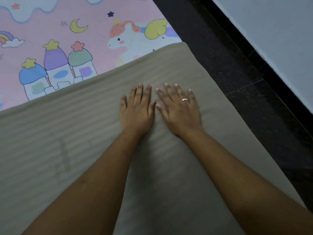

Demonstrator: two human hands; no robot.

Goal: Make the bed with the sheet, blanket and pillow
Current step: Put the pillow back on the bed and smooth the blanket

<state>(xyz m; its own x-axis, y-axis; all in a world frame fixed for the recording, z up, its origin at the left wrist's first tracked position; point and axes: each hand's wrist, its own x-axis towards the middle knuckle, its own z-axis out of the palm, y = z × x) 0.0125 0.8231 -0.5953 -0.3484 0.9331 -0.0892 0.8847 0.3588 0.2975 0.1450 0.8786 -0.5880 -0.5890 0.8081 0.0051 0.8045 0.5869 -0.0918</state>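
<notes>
A grey-beige striped blanket [71, 136] lies spread flat over the near part of the bed. Beyond its far edge shows the pink sheet [50, 31] printed with a unicorn, castle, moon and clouds. My left hand [137, 109] and my right hand [177, 109] lie side by side, palms down, on the blanket near its far right corner. The fingers of both are straight and spread, pressing the fabric flat. A ring sits on one finger of my right hand. No pillow is in view.
The bed's right edge runs diagonally from top centre to lower right. Beside it lies a dark speckled floor [237, 68] with a black skirting strip, and a pale wall [279, 31] stands at the upper right.
</notes>
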